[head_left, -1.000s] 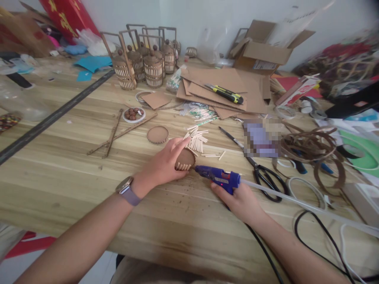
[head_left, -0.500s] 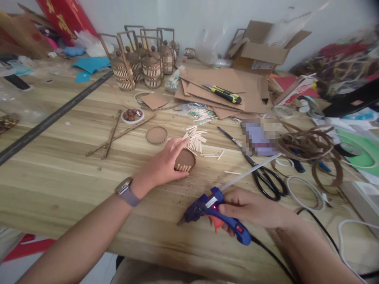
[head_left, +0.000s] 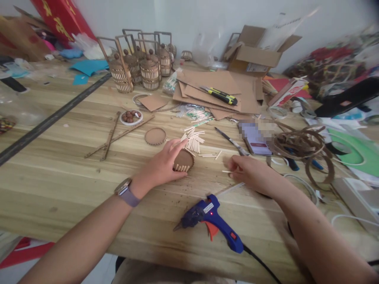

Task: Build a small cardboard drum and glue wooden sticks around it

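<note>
My left hand (head_left: 166, 163) is curved around a round cardboard base (head_left: 185, 158), thumb and fingers at its rim. Several short sticks stand upright along the near edge of this base. At the right, my right hand (head_left: 241, 171) has its fingertips closed on a small pale stick (head_left: 227, 171). The blue glue gun (head_left: 217, 221) lies on the table below both hands, its nozzle toward the left and a red light lit. Beyond the base is a pile of loose sticks (head_left: 194, 142). A second cardboard disc (head_left: 155, 136) lies to the left of the pile.
Black scissors (head_left: 227, 139) and a phone (head_left: 257, 138) lie beyond my right hand. Coiled brown strips (head_left: 299, 140) are at the right. Cardboard sheets (head_left: 213, 85) with a utility knife (head_left: 220, 95), small handled baskets (head_left: 149, 73) and a bowl of brown balls (head_left: 132, 117) stand farther back.
My right hand has let go of the glue gun, which now rests on the table, and has moved up to grip a small stick. My left hand keeps its place at the base.
</note>
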`<state>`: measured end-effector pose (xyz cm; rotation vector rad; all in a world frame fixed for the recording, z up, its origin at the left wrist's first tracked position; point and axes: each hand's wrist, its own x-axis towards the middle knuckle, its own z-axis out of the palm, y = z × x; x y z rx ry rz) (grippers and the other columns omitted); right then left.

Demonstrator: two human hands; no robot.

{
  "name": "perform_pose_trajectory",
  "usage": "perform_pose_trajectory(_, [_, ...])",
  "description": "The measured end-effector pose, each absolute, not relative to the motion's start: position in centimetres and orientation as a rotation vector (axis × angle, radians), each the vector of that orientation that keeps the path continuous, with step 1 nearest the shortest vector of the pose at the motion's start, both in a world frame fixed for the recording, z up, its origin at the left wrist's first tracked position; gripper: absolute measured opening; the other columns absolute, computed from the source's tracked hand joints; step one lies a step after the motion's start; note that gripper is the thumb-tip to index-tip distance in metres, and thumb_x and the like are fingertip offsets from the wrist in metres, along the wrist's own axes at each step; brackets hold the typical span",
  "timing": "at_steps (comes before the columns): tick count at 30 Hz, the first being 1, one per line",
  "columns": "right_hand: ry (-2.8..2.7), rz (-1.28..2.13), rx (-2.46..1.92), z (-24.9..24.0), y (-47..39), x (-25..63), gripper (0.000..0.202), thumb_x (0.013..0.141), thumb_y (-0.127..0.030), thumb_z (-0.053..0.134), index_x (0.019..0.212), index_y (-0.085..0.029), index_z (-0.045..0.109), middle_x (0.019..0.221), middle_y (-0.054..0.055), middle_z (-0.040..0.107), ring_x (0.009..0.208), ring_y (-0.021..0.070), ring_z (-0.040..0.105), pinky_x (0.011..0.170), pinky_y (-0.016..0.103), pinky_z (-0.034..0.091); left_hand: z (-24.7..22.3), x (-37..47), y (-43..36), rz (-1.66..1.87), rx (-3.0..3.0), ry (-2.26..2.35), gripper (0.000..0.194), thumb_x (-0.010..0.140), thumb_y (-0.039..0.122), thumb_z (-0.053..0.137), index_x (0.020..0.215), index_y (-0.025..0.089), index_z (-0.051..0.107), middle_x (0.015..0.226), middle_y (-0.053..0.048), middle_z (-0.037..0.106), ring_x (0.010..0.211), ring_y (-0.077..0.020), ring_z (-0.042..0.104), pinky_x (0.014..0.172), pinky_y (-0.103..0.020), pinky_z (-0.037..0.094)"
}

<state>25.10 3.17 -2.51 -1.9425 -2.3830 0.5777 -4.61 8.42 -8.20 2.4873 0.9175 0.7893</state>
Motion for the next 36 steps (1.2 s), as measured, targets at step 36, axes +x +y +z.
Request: perform_pose_trajectory(36, [-2.32,0.774,-1.347,-4.0,4.9,16.2,0.005,0.085,-0.015,0.059,0.082,-0.018,0.062,0.075,0.001,0.065,0.067,0.0144,0.057,0.063,0.024,0.04,-8.1,-4.4,8.4,0.768,2.464,0.909,0.099,0.073,0.028,0.081,0.152,0.024,0.021,0.145,-0.019,0.038,0.138,-0.0366,0.038,0.112,-0.057,0.037])
